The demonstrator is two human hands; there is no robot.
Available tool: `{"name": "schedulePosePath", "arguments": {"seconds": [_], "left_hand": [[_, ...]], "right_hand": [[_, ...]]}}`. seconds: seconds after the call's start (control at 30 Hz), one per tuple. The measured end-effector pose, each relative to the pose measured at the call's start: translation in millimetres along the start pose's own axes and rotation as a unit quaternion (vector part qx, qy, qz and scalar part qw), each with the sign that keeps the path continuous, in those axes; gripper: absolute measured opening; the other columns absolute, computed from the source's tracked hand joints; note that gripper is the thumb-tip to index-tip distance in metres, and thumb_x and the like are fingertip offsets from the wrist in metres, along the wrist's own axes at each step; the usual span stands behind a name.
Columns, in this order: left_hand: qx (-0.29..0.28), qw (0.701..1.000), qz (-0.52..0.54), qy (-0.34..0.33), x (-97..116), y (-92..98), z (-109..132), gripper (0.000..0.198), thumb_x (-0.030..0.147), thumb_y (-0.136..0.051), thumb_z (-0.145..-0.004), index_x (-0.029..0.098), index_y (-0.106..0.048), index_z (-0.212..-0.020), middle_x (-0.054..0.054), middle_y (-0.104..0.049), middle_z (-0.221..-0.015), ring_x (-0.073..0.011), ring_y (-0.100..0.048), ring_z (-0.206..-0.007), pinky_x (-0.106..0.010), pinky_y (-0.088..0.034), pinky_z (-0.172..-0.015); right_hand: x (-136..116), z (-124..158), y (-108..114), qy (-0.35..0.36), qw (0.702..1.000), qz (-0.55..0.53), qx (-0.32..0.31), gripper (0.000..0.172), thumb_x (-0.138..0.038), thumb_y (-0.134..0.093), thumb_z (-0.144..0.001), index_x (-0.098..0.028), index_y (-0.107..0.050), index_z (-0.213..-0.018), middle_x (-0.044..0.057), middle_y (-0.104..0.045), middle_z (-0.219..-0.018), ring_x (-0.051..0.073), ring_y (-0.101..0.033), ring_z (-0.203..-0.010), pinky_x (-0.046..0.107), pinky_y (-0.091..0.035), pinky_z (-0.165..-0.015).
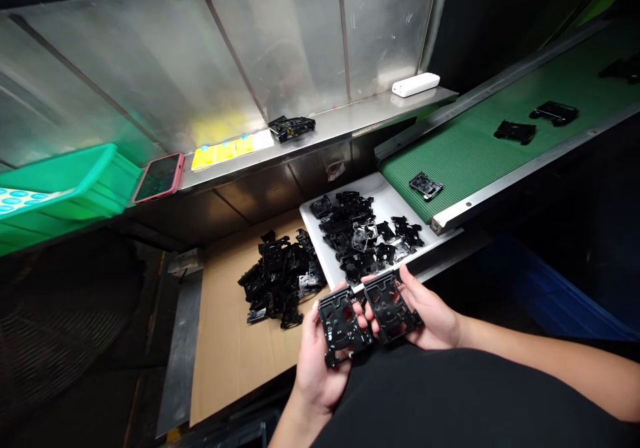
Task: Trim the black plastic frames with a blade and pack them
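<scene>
My left hand point(320, 371) is closed around the edges of a black molded plastic part point(344, 325) with cut-out holes. Beside it, my right hand point(433, 315) grips a second black plastic part point(390, 307) of similar shape. Both parts are held side by side, faces up, just in front of my dark clothing. Beyond them, many like parts lie heaped on a white tray point(316, 225). To its left, another pile of black parts point(280, 275) rests on a cardboard sheet point(225, 368).
A green conveyor belt point(465, 161) at the right carries several black parts. On the metal shelf point(345, 123) are a white box-like device point(416, 85), more black parts point(293, 128), yellow labels point(223, 153) and a pink-edged phone point(159, 178). A green bin point(95, 188) stands far left.
</scene>
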State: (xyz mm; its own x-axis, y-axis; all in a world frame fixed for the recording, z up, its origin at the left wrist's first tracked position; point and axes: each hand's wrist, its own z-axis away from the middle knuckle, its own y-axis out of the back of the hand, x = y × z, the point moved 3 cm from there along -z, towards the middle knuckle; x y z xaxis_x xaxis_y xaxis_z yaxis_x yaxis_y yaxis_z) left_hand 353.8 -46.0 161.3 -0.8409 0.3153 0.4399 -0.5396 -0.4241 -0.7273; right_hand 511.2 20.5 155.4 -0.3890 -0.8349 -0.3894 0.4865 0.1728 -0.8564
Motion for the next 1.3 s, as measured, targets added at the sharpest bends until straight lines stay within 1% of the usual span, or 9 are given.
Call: {"name": "schedulePosePath", "arguments": {"seconds": [0.1, 0.27, 0.37, 0.47, 0.6, 0.9, 1.0, 1.17, 1.3], "left_hand": [[0.001, 1.0, 0.004, 0.0, 0.7, 1.6, 2.4, 0.045, 0.041, -0.048, -0.099, 0.021, -0.057, -0.137, -0.009, -0.07, -0.094, -0.0197, -0.07, -0.081, -0.03, -0.06, -0.069], [0.003, 1.0, 0.006, -0.005, 0.2, 4.5, 4.8, 0.042, 0.042, -0.046, -0.099, 0.021, -0.059, -0.134, -0.01, -0.069, -0.095, -0.0194, -0.069, -0.081, -0.04, -0.06, -0.085], [0.002, 1.0, 0.01, 0.002, -0.6, 5.1, 5.0, 0.04, 0.041, -0.048, -0.098, 0.022, -0.061, -0.13, -0.01, -0.069, -0.094, -0.0183, -0.068, -0.08, -0.029, -0.06, -0.071], [0.006, 1.0, 0.023, 0.008, -0.9, 5.5, 4.8, 0.038, 0.04, -0.052, -0.096, 0.022, -0.062, -0.128, -0.008, -0.068, -0.092, -0.0157, -0.067, -0.075, -0.017, -0.051, -0.053], [0.011, 1.0, 0.029, 0.006, -0.7, 6.0, 5.4, 0.04, 0.045, -0.051, -0.097, 0.022, -0.062, -0.128, -0.008, -0.069, -0.092, -0.0155, -0.068, -0.076, -0.014, -0.048, -0.048], [0.016, 1.0, -0.002, -0.002, -0.2, 6.1, 8.2, 0.044, 0.045, -0.046, -0.099, 0.022, -0.058, -0.135, -0.008, -0.069, -0.093, -0.0165, -0.07, -0.076, -0.017, -0.051, -0.05], [0.013, 1.0, -0.005, -0.004, 0.5, 6.8, 7.0, 0.044, 0.044, -0.045, -0.099, 0.021, -0.057, -0.135, -0.009, -0.069, -0.093, -0.0179, -0.069, -0.078, -0.022, -0.056, -0.058], [0.008, 1.0, -0.001, 0.003, 0.5, 8.2, 4.9, 0.044, 0.044, -0.043, -0.099, 0.022, -0.056, -0.135, -0.008, -0.067, -0.094, -0.0193, -0.068, -0.08, -0.039, -0.061, -0.08], [0.008, 1.0, 0.005, 0.004, 0.8, 7.6, 5.4, 0.043, 0.041, -0.044, -0.098, 0.021, -0.057, -0.134, -0.008, -0.067, -0.095, -0.0196, -0.067, -0.082, -0.038, -0.06, -0.081]], "right_hand": [[2.7, -0.6, -0.6, -0.004, 1.0, 0.012, 0.003, 0.064, -0.063, -0.024, -0.104, -0.016, -0.053, -0.135, 0.014, -0.076, -0.1, 0.023, -0.076, -0.083, 0.034, -0.055, -0.082], [4.2, -1.2, -2.0, -0.011, 1.0, 0.018, 0.017, 0.063, -0.063, -0.024, -0.104, -0.017, -0.055, -0.134, 0.013, -0.077, -0.098, 0.022, -0.076, -0.079, 0.033, -0.056, -0.079], [4.2, -0.8, -4.3, -0.006, 1.0, 0.012, 0.011, 0.063, -0.06, -0.021, -0.105, -0.015, -0.055, -0.133, 0.014, -0.077, -0.099, 0.021, -0.076, -0.079, 0.033, -0.056, -0.08], [5.0, -0.7, -5.8, -0.005, 1.0, 0.006, -0.003, 0.064, -0.057, -0.015, -0.106, -0.014, -0.055, -0.133, 0.015, -0.077, -0.101, 0.02, -0.076, -0.08, 0.033, -0.057, -0.082], [5.8, -1.4, -7.0, -0.008, 1.0, 0.007, -0.013, 0.065, -0.059, -0.014, -0.106, -0.015, -0.056, -0.131, 0.016, -0.077, -0.103, 0.021, -0.076, -0.082, 0.032, -0.057, -0.081], [5.5, -1.3, -8.0, -0.009, 1.0, 0.005, -0.007, 0.062, -0.057, -0.019, -0.107, -0.015, -0.061, -0.123, 0.014, -0.077, -0.1, 0.019, -0.075, -0.076, 0.034, -0.057, -0.081], [6.0, -1.7, -6.6, -0.008, 1.0, 0.005, -0.006, 0.058, -0.058, -0.025, -0.106, -0.016, -0.062, -0.122, 0.012, -0.078, -0.096, 0.02, -0.076, -0.075, 0.034, -0.057, -0.079], [6.7, -2.9, -3.8, -0.015, 1.0, 0.001, 0.001, 0.06, -0.061, -0.028, -0.104, -0.016, -0.064, -0.117, 0.009, -0.076, -0.084, 0.02, -0.075, -0.073, 0.032, -0.057, -0.077], [7.3, -3.2, -3.9, -0.013, 1.0, 0.005, -0.006, 0.063, -0.062, -0.026, -0.104, -0.013, -0.065, -0.113, 0.012, -0.076, -0.087, 0.02, -0.075, -0.075, 0.031, -0.057, -0.078]]}}
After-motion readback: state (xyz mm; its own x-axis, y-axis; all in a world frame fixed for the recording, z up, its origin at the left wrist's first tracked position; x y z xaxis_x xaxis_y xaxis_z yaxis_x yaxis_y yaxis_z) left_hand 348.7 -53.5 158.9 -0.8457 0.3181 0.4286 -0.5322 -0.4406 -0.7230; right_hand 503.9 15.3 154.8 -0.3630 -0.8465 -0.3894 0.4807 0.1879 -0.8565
